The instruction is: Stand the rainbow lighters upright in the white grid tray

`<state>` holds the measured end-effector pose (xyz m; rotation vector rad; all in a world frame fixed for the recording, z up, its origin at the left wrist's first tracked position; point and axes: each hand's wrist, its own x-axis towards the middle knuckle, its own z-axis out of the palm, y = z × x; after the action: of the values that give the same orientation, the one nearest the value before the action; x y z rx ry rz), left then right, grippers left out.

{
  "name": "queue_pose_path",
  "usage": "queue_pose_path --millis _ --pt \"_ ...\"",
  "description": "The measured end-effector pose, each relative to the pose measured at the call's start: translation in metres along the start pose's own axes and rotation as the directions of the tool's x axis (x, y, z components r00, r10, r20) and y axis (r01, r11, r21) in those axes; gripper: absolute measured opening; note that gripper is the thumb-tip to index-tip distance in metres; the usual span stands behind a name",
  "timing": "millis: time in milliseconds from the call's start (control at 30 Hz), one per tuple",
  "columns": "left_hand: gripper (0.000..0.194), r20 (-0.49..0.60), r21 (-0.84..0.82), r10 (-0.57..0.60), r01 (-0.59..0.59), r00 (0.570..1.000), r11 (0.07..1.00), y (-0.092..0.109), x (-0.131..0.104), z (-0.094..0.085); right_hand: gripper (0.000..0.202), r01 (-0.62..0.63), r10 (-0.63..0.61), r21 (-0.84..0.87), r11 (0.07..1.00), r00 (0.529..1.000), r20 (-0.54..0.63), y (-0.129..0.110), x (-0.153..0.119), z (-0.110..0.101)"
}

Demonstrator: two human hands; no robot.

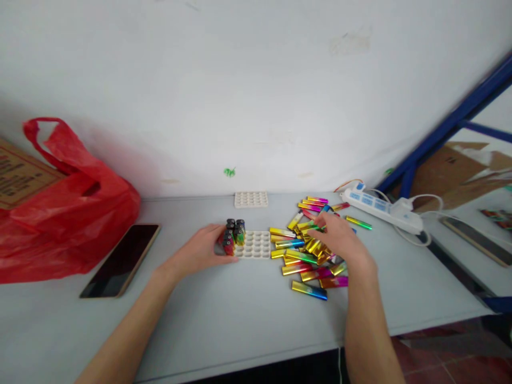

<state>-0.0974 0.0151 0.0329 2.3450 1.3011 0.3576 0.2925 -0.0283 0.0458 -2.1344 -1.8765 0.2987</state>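
A white tray with rows of round holes (pixel 258 245) lies on the grey table. Several lighter-like pieces with black tops (pixel 235 234) stand upright at its left end. My left hand (pixel 206 248) is closed around that end, its thumb along the tray's front edge and its fingers beside the standing pieces. To the right of the tray spreads a loose pile of shiny tubes (pixel 302 257), gold shading into blue, green, red or pink. My right hand (pixel 338 234) reaches into the pile's upper part, fingers bent around a tube; the fingertips are partly hidden.
A second white tray (pixel 251 199) lies by the wall. On the left are a dark phone (pixel 122 261), a red plastic bag (pixel 76 213) and a cardboard box (pixel 24 173). A white power strip (pixel 382 208) with cables is at the back right, near a blue metal frame (pixel 440 133).
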Motion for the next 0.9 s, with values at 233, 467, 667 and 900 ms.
queue_pose_path --millis 233,467,667,900 --pt "0.051 -0.023 -0.018 0.019 -0.02 1.0 1.0 -0.002 0.0 0.001 0.04 0.061 -0.068 -0.05 0.997 0.985 -0.16 -0.026 0.016 0.029" --pt "0.052 -0.034 -0.009 0.04 -0.04 0.999 0.999 -0.007 0.001 0.003 0.049 0.057 -0.072 -0.116 0.992 0.989 -0.129 -0.052 0.013 0.048" --pt "0.052 -0.033 -0.012 0.039 -0.04 0.999 0.999 -0.006 0.0 0.005 0.051 0.072 -0.09 -0.151 0.986 0.99 -0.112 -0.055 0.011 0.047" --pt "0.05 -0.03 -0.006 0.046 -0.046 0.998 0.999 -0.005 0.0 0.004 0.046 0.122 -0.124 -0.022 0.992 0.974 -0.191 -0.052 0.017 0.051"
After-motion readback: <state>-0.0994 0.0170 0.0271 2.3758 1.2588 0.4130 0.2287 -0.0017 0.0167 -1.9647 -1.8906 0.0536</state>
